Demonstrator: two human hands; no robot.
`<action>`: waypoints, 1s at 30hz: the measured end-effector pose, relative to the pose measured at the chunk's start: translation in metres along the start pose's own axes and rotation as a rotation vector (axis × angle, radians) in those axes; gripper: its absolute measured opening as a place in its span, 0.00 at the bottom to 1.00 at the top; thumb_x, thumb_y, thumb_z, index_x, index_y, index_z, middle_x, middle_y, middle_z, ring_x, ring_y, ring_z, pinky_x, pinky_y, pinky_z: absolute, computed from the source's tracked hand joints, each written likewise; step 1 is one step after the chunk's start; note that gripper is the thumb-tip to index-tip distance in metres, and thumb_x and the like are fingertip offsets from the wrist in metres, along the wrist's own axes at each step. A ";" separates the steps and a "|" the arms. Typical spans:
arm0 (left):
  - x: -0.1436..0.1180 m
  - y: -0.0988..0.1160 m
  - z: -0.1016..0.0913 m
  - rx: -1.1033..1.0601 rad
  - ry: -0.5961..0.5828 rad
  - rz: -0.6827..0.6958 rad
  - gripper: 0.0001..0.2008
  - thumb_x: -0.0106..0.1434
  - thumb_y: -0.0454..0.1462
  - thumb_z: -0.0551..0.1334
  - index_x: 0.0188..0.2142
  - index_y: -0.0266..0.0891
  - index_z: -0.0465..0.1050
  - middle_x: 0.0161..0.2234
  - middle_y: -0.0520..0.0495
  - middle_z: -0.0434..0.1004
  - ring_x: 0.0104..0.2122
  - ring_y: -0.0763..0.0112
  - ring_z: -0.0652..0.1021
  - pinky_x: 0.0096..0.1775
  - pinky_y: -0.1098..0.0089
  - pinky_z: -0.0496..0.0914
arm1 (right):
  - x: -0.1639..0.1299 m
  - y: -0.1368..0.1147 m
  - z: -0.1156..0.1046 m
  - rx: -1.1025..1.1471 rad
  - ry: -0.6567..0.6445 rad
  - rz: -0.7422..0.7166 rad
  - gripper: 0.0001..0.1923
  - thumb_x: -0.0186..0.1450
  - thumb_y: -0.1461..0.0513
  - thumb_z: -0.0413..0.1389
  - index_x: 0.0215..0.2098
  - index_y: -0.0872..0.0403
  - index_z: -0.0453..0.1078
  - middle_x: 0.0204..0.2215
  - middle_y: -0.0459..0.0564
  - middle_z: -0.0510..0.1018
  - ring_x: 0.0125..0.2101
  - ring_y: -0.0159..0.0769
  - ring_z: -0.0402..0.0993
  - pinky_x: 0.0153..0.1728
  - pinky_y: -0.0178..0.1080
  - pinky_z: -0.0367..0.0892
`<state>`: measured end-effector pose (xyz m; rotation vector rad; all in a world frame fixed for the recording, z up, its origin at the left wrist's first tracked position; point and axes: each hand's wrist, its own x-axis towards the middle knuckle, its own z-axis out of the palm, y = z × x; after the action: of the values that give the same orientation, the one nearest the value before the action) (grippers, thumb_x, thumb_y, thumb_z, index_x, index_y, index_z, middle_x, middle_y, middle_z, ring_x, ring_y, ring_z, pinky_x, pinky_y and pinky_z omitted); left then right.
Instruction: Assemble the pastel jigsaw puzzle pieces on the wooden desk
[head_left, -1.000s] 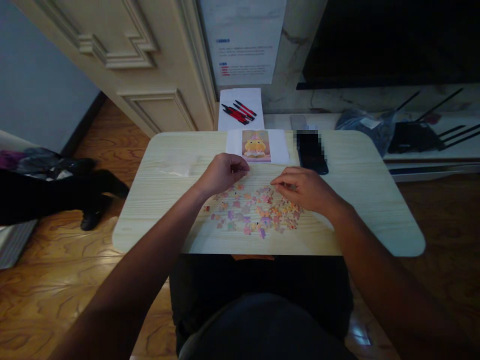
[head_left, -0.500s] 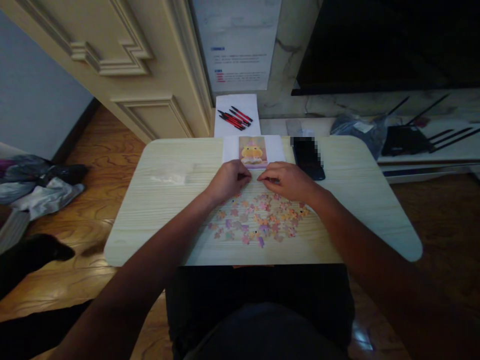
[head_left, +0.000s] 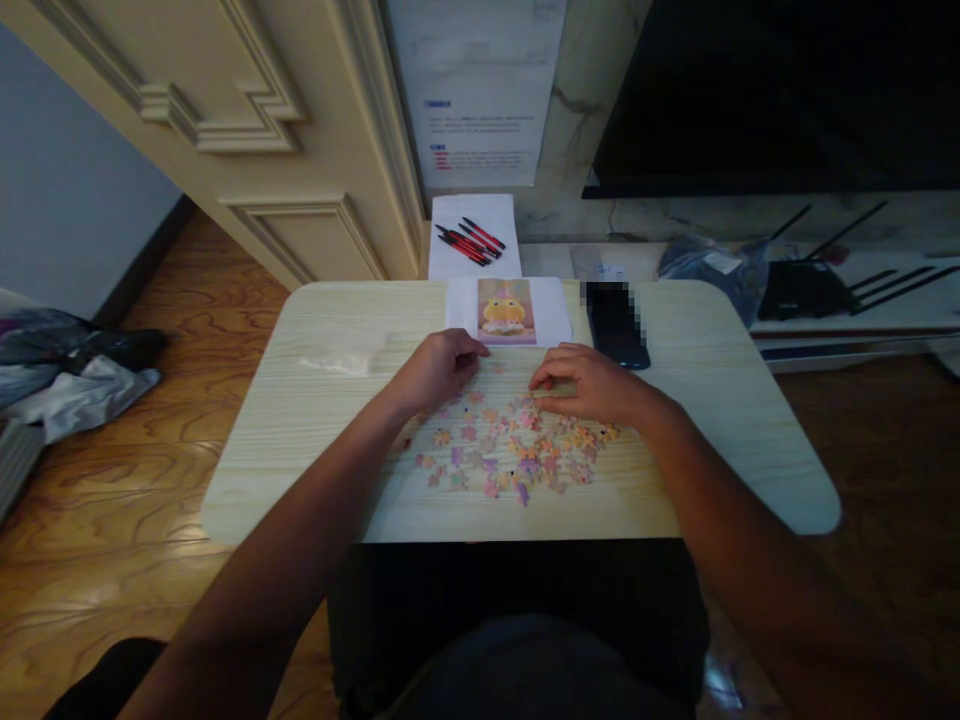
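Pale wood grain runs across the small table point(head_left: 697, 400) in front of you, and a loose scatter of pastel jigsaw pieces point(head_left: 510, 450) lies on it between your two forearms, near the table's front half. Your left hand point(head_left: 439, 365) rests at the upper left edge of that scatter with its fingers curled inward and the thumb drawn toward them; whether a piece sits in that pinch is too small and dim to tell. Your right hand point(head_left: 589, 382) lies palm down on the upper right part of the pieces, fingers together and pointing left, their tips touching the scatter; you cannot tell from here whether they grip anything. One stray piece point(head_left: 497, 367) lies on bare wood between your two hands, just above the main group.

Beyond your hands, at the table's far edge, a white sheet bearing a picture of a yellow duck-like figure point(head_left: 506, 311) lies flat. A dark phone point(head_left: 615, 325) lies just to its right. A crumpled clear plastic bag point(head_left: 341, 352) sits to the left of your left hand. Past the table, red and black pens point(head_left: 469, 240) lie on a white paper.
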<state>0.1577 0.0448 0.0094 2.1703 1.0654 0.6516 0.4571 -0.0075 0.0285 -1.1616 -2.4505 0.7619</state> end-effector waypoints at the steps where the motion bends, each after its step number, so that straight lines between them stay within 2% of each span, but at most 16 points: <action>1: -0.001 -0.001 -0.003 -0.001 -0.005 -0.007 0.13 0.63 0.29 0.65 0.44 0.35 0.87 0.36 0.45 0.84 0.31 0.71 0.78 0.37 0.70 0.74 | 0.000 -0.002 0.000 -0.001 -0.012 0.006 0.04 0.68 0.61 0.70 0.42 0.48 0.83 0.41 0.50 0.85 0.44 0.44 0.80 0.51 0.46 0.69; 4: -0.003 -0.004 -0.011 -0.020 -0.046 -0.027 0.11 0.60 0.29 0.67 0.42 0.35 0.87 0.32 0.47 0.83 0.30 0.72 0.77 0.35 0.71 0.72 | 0.000 -0.004 0.001 0.004 -0.026 0.013 0.03 0.68 0.60 0.70 0.40 0.48 0.83 0.39 0.49 0.84 0.43 0.44 0.80 0.50 0.46 0.69; 7: -0.007 -0.003 -0.021 -0.067 -0.151 -0.065 0.11 0.60 0.30 0.69 0.42 0.36 0.86 0.31 0.49 0.82 0.28 0.73 0.76 0.33 0.72 0.70 | -0.002 -0.003 0.001 0.018 -0.019 0.011 0.05 0.67 0.60 0.69 0.42 0.48 0.82 0.39 0.48 0.84 0.43 0.43 0.80 0.50 0.46 0.69; 13: -0.012 0.004 -0.031 -0.057 -0.305 -0.034 0.12 0.59 0.34 0.74 0.43 0.37 0.86 0.35 0.48 0.84 0.32 0.70 0.78 0.36 0.71 0.71 | -0.004 -0.004 0.000 0.022 -0.028 -0.008 0.10 0.66 0.61 0.70 0.46 0.48 0.82 0.43 0.49 0.85 0.45 0.44 0.80 0.53 0.46 0.67; 18: -0.012 0.006 -0.029 -0.047 -0.326 -0.024 0.10 0.60 0.34 0.73 0.42 0.38 0.85 0.36 0.47 0.85 0.34 0.69 0.79 0.37 0.71 0.71 | -0.002 -0.006 0.005 -0.002 -0.052 0.003 0.11 0.67 0.57 0.71 0.47 0.48 0.81 0.44 0.49 0.85 0.47 0.45 0.80 0.55 0.47 0.67; 24: -0.012 0.006 -0.027 -0.069 -0.353 -0.013 0.04 0.62 0.34 0.70 0.38 0.38 0.85 0.36 0.46 0.87 0.34 0.68 0.81 0.37 0.70 0.73 | -0.002 -0.009 0.005 -0.001 -0.055 0.005 0.09 0.68 0.60 0.68 0.46 0.48 0.80 0.44 0.50 0.85 0.46 0.46 0.80 0.55 0.48 0.67; 30: -0.011 0.008 -0.025 -0.111 -0.343 0.001 0.04 0.63 0.33 0.68 0.35 0.39 0.85 0.32 0.49 0.85 0.30 0.72 0.79 0.34 0.73 0.71 | -0.001 -0.009 0.004 0.006 -0.034 0.009 0.15 0.61 0.68 0.65 0.46 0.48 0.79 0.40 0.47 0.84 0.42 0.44 0.79 0.51 0.46 0.67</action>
<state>0.1392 0.0395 0.0305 2.0896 0.8267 0.3136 0.4498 -0.0147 0.0304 -1.1675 -2.4710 0.7973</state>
